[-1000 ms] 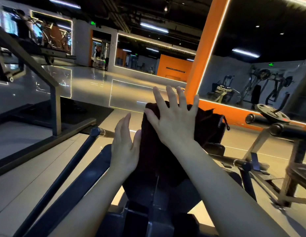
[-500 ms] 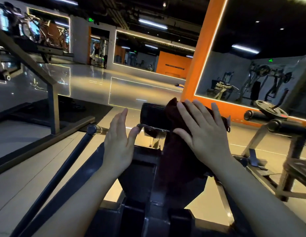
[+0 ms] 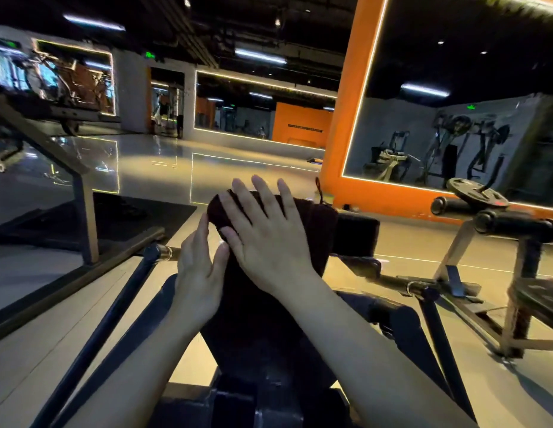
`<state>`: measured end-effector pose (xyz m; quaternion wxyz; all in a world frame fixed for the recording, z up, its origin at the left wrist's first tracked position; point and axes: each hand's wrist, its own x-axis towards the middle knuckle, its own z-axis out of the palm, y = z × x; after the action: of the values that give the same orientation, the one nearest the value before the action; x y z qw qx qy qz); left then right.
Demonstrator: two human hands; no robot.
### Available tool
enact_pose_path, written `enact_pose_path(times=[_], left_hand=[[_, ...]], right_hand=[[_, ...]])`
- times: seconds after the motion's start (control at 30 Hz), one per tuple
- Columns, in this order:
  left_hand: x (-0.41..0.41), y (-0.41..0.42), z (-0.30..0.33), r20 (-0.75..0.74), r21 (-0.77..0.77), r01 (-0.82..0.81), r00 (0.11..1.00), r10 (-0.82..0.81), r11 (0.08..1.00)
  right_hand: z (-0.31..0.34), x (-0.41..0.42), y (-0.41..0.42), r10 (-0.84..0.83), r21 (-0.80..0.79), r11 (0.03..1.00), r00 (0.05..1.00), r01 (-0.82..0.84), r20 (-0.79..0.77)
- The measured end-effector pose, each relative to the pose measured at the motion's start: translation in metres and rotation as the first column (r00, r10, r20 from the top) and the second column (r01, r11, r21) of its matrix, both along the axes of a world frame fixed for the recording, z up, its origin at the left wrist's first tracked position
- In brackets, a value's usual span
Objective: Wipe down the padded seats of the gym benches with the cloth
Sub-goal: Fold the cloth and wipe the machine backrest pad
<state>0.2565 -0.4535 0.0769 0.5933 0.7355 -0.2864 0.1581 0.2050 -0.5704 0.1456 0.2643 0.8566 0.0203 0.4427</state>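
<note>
Cloth (image 3: 315, 233), dark maroon, lies draped over the top end of a black padded bench pad (image 3: 357, 234) and hangs down its near face. Right hand (image 3: 266, 239) lies flat on the cloth, palm down, fingers (image 3: 259, 193) straight and spread, pressing the fabric against the padding; nothing is clenched. Left hand (image 3: 198, 273) stands edge-on just beside the pad's left side, fingers straight and together, thumb near the right hand's thumb; whether it touches the cloth or only the pad's edge cannot be told. It holds nothing. Both forearms are bare.

The pad sits on a dark machine frame (image 3: 263, 381). A black bar (image 3: 96, 338) with a brass-coloured collar runs diagonally down left of it, and a matching bar (image 3: 439, 335) runs down on the right. Further right stands a metal stand (image 3: 497, 307) carrying black roller pads (image 3: 516, 225), with a weight plate (image 3: 477, 196) behind. An orange-framed wall mirror (image 3: 349, 125) reflects other machines. Glossy pale floor (image 3: 232, 168) reaches back toward a second mirror with a lit border. A dark floor mat (image 3: 130, 220) lies at left under a slanted steel frame (image 3: 83, 211).
</note>
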Motion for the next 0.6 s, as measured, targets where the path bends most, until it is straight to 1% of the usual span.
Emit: enact_pose_path(times=[0.07, 0.13, 0.2, 0.27, 0.33, 0.4, 0.53, 0.6], left_hand=[[-0.003, -0.001, 0.001, -0.008, 0.012, -0.02, 1.0, 0.02, 1.0], [-0.007, -0.002, 0.002, -0.011, 0.017, -0.056, 0.998, 0.057, 0.998], [-0.009, -0.001, 0.001, 0.021, 0.041, -0.096, 0.995, 0.095, 0.995], [-0.007, 0.002, 0.001, 0.067, 0.097, -0.123, 0.991, 0.117, 0.988], [-0.005, 0.004, 0.002, 0.074, 0.132, -0.124, 0.991, 0.115, 0.983], [-0.008, 0.001, 0.005, 0.037, 0.122, -0.111, 0.993, 0.108, 0.986], [-0.015, -0.005, 0.007, -0.093, 0.065, -0.037, 0.995, 0.043, 0.997], [-0.017, -0.008, 0.009, -0.193, -0.011, 0.022, 0.981, -0.024, 1.0]], right_hand=[[0.001, 0.003, -0.001, 0.004, -0.036, 0.999, 1.0, -0.004, -0.015], [-0.002, -0.002, -0.01, 0.025, -0.037, 0.999, 1.0, -0.025, 0.004], [-0.006, -0.012, -0.022, 0.041, 0.031, 0.999, 0.997, -0.043, 0.061], [-0.009, -0.024, -0.035, 0.015, 0.112, 0.993, 0.993, -0.029, 0.116], [-0.01, -0.04, -0.056, -0.011, 0.158, 0.987, 0.988, -0.014, 0.154], [-0.012, -0.055, -0.08, 0.006, 0.196, 0.98, 0.983, -0.043, 0.181], [-0.022, -0.069, -0.102, 0.062, 0.362, 0.92, 0.97, -0.148, 0.237], [-0.024, -0.065, -0.096, 0.04, 0.347, 0.929, 0.966, -0.131, 0.257]])
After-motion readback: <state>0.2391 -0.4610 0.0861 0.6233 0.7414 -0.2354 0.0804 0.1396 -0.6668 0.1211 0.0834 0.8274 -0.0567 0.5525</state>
